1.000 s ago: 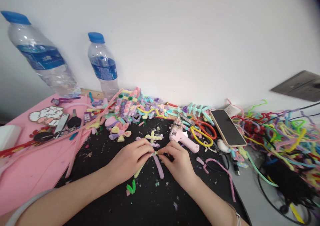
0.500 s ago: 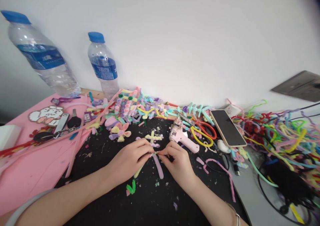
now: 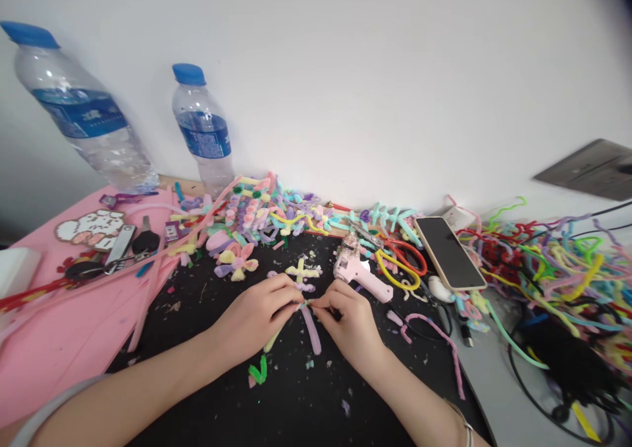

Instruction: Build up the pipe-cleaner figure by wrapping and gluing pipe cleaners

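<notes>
My left hand and my right hand meet over the black mat, fingertips pinched on a small pipe cleaner piece between them. A lilac pipe cleaner strip hangs toward me from this pinch, and a pale yellow strip shows under my left hand. Just beyond the fingertips lies a pale yellow cross of pipe cleaner, with lilac pieces by it. A bent green pipe cleaner rests on the mat nearer me. The exact spot gripped is mostly hidden by the fingers.
Right of the hands lie a pink glue gun, scissors and a phone. Tangled pipe cleaners fill the right side. Finished pipe cleaner shapes line the wall. Two bottles stand at the back left.
Almost nothing differs. Both hands keep their pinch in the same place, and the whole view has shifted very slightly.
</notes>
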The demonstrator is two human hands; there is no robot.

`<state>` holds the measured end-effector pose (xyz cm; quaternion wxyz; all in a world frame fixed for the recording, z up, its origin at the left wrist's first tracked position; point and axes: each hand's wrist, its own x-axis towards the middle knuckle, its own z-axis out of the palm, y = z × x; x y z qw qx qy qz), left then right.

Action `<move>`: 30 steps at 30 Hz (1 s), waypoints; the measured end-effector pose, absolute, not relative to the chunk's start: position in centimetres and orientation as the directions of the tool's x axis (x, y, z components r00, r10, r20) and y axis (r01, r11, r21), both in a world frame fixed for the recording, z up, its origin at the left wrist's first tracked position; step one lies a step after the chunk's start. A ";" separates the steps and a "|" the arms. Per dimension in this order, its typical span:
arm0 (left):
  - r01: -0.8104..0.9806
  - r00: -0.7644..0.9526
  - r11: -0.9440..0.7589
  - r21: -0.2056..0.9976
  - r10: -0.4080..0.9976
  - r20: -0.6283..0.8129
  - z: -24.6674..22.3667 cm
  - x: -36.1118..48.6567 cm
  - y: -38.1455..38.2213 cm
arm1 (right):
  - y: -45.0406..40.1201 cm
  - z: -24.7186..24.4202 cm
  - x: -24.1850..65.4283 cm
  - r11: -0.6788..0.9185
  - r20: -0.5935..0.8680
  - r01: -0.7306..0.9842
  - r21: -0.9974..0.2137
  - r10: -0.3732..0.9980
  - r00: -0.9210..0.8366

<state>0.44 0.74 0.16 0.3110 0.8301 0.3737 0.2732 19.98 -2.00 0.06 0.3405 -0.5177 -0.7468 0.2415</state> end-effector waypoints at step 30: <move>0.472 0.566 -0.519 0.713 0.798 0.206 0.4 0.3 0.6 | -1.6 0.8 20.8 0.377 0.284 0.632 -0.677 0.926 -0.249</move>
